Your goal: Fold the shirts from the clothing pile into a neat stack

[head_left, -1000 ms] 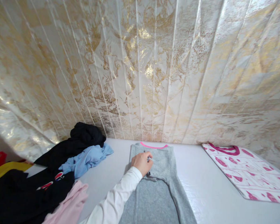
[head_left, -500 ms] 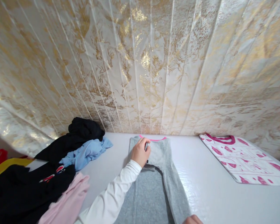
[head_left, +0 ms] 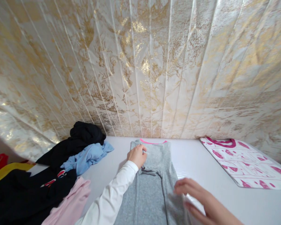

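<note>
Right now we have the grey fleece top (head_left: 152, 193) lying flat in the middle of the white table (head_left: 201, 156), its pink neckline (head_left: 152, 142) at the far end against the gold-and-white foil wall covering (head_left: 140, 62) and a sleeve folded in along its length. Our left hand (head_left: 137, 155), in a white sleeve, rests on the far part of the top just below the neckline. Its fingers are curled down onto the cloth, but we cannot tell whether they pinch a fold or only press it. Our right hand (head_left: 199, 197) is released, fingers spread and blurred, at the near right edge of the top, partly over bare table. To our mind the fold wants the left hand as a firm anchor while the flat right palm lines up the right edge, so that the sides run parallel and the fleece does not bunch near the folded sleeve. To the left lies a loose heap: a black garment (head_left: 84, 137), a light blue garment (head_left: 86, 157) and a pale pink garment (head_left: 67, 206). On the far right a white-and-pink patterned garment (head_left: 243, 162) lies folded, well apart from our hands.
</note>
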`<state>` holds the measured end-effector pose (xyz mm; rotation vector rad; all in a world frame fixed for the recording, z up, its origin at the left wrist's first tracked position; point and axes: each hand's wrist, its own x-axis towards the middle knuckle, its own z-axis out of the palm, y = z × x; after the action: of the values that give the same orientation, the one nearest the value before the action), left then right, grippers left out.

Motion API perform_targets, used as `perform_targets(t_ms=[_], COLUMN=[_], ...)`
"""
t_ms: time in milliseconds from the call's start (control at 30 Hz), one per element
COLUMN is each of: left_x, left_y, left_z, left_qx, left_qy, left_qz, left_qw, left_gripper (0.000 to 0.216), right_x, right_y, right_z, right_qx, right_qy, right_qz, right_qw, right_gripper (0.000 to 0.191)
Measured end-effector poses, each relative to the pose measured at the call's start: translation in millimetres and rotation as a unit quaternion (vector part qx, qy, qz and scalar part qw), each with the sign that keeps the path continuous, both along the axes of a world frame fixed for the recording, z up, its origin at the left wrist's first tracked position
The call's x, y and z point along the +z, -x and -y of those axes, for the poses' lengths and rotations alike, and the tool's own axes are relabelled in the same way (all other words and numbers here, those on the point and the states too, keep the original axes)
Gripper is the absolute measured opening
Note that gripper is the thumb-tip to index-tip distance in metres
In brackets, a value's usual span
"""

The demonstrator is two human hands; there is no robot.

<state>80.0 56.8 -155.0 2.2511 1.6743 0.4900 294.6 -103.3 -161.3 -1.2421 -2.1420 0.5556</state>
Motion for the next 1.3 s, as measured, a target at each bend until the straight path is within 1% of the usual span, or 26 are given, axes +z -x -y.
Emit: perform_targets(t_ms=[67, 100, 133, 200, 233, 300, 367, 400, 433, 500, 600, 667, 733, 833, 900, 967, 1033, 1167, 1200, 1300], left_x=[5.8, 7.3, 7.9, 6.3, 4.3, -1.2, -7.8, -11.4, -15.0, -21.8, -26.7, -23.6, -16.7, -8.0, -7.8, -11.3, -14.9, -15.8, -15.3, -15.4], left_y=[0, -2, -4, -12, -16, -25, -32, -34, -35, -34, -33, -31, -27, -16, -8, -2, 0, -2, -3, -5], left_z=[3, 5, 9, 18, 24, 38, 50, 55, 59, 64, 63, 56, 42, 17, 4, -2, -3, -2, -4, -14], left_qx=[0.007, 0.009, 0.009, -0.012, -0.036, -0.114, -0.190, -0.211, -0.218, -0.199, -0.164, -0.151, -0.119, -0.051, -0.040, -0.048, -0.052, -0.038, -0.033, -0.017], left_qy=[-0.010, -0.022, -0.038, -0.072, -0.082, -0.071, -0.028, -0.003, 0.020, 0.048, 0.026, -0.001, -0.018, -0.026, -0.015, -0.006, -0.008, -0.021, -0.023, -0.032], left_qz=[-0.011, -0.017, -0.025, -0.039, -0.041, -0.031, -0.011, -0.007, -0.009, -0.030, -0.064, -0.080, -0.095, -0.125, -0.147, -0.158, -0.153, -0.131, -0.127, -0.114], left_qw=[1.000, 1.000, 0.999, 0.997, 0.995, 0.990, 0.981, 0.977, 0.976, 0.978, 0.984, 0.985, 0.988, 0.990, 0.988, 0.986, 0.987, 0.990, 0.991, 0.993], left_gripper=[0.017, 0.019, 0.022, 0.033, 0.038, 0.044, 0.052, 0.057, 0.063, 0.076, 0.087, 0.083, 0.072, 0.056, 0.053, 0.056, 0.056, 0.049, 0.050, 0.049], right_x=[1.3, -0.8, -4.7, -16.3, -23.0, -35.0, -42.3, -43.5, -43.0, -37.7, -24.5, -17.1, -13.4, -15.6, -20.5, -26.1, -30.2, -30.0, -28.2, -21.0], right_y=[-28, -40, -51, -63, -66, -65, -61, -60, -59, -60, -60, -57, -52, -48, -49, -52, -55, -57, -57, -56], right_z=[-41, -63, -86, -129, -148, -178, -198, -204, -208, -215, -222, -226, -227, -228, -229, -232, -237, -242, -242, -237], right_qx=[-0.049, -0.086, -0.123, -0.157, -0.158, -0.147, -0.122, -0.107, -0.092, -0.066, -0.032, -0.010, 0.002, -0.008, -0.024, -0.040, -0.049, -0.071, -0.080, -0.093], right_qy=[0.037, 0.045, 0.044, 0.033, 0.026, 0.017, 0.018, 0.021, 0.026, 0.037, 0.055, 0.074, 0.096, 0.116, 0.123, 0.129, 0.136, 0.121, 0.111, 0.083], right_qz=[0.008, 0.012, 0.008, -0.021, -0.028, -0.037, -0.040, -0.043, -0.048, -0.061, -0.085, -0.102, -0.123, -0.146, -0.148, -0.136, -0.103, -0.014, 0.004, 0.042], right_qw=[0.998, 0.995, 0.991, 0.987, 0.987, 0.988, 0.992, 0.993, 0.994, 0.995, 0.994, 0.992, 0.988, 0.982, 0.981, 0.982, 0.984, 0.990, 0.991, 0.991], right_gripper=[0.026, 0.026, 0.026, 0.031, 0.033, 0.033, 0.026, 0.022, 0.018, 0.017, 0.022, 0.027, 0.033, 0.035, 0.034, 0.036, 0.033, 0.015, 0.016, 0.026])
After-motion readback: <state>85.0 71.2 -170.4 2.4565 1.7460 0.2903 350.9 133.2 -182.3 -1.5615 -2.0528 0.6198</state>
